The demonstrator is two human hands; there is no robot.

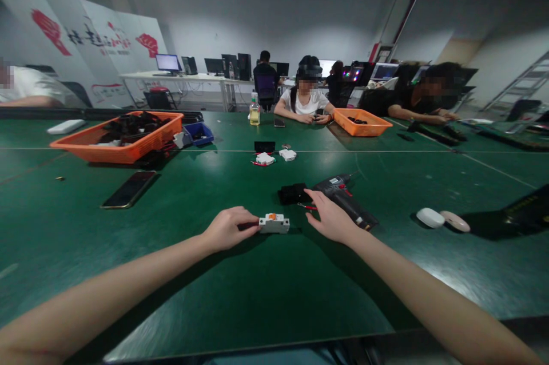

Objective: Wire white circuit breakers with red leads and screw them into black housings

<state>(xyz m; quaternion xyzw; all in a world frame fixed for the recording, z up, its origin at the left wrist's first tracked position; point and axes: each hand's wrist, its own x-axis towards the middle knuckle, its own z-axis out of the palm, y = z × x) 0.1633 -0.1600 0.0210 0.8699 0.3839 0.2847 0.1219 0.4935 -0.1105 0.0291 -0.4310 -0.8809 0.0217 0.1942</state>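
Observation:
A white circuit breaker (274, 224) with an orange switch stands on the green table (240, 296) in front of me. My left hand (229, 229) is closed on its left end, thumb and fingers pinching it. My right hand (328, 216) reaches forward with its fingers apart and nothing in its grasp. Beside those fingers are a black block-shaped part (293, 193) and a short red wire (307, 206) with a metal lug. A black power drill (345, 202) lies just beyond the right hand, partly covered by it.
Two white breakers (265, 159) lie farther back. At left are a phone (130, 190), an orange basket (111, 153) of dark parts and a blue bin (201, 135). A white case (430, 217) sits at right. Across the table, a person (306, 99) sits near another orange basket (363, 126).

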